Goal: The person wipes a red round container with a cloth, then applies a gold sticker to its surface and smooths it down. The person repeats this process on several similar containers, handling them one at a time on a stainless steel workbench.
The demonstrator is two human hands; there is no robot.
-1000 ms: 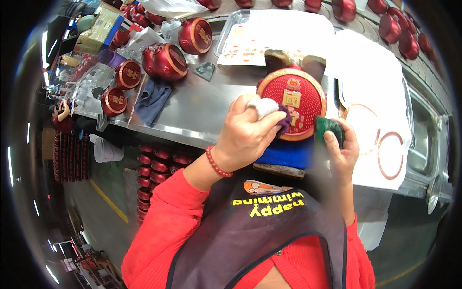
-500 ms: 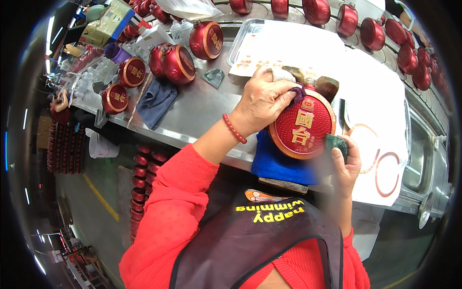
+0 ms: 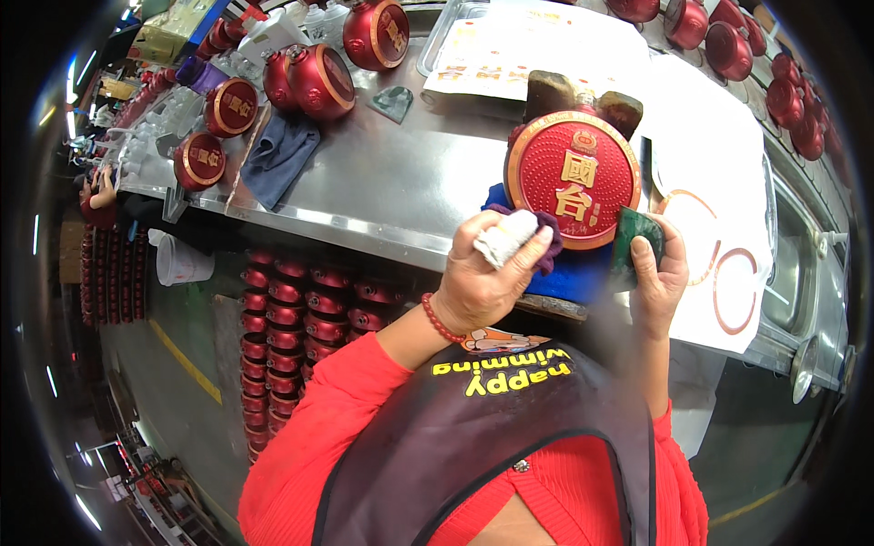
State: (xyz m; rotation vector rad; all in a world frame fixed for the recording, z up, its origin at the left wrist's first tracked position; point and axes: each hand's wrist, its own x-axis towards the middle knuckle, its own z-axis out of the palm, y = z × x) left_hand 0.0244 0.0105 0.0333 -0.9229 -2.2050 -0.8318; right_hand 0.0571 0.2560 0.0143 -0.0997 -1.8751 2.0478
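Note:
A round, flat red bottle (image 3: 540,173) with a gold rim and raised gold characters rests against dark blocks (image 3: 549,96). Under its lower edge lies a blue cloth (image 3: 571,278). My left hand (image 3: 469,289) pinches a bunched white and purple rag (image 3: 503,239) by the bottle's lower left edge; whether the rag touches it I cannot tell. At the lower right rim, my right hand (image 3: 663,287) grips a flat dark-green scraper (image 3: 626,241) between thumb and fingers.
Several more red bottles (image 3: 320,84) stand at the back left, near a dark folded cloth (image 3: 280,159) and another green scraper (image 3: 391,103). White sheets (image 3: 701,150) with ring-shaped stickers (image 3: 734,291) cover the right side. Stacked red bottles (image 3: 282,329) fill the space below the metal table's edge.
My left hand has come down with the rag from the bottle's neck to its lower left edge. My right hand still holds the scraper by the rim, and the whole view has shifted slightly.

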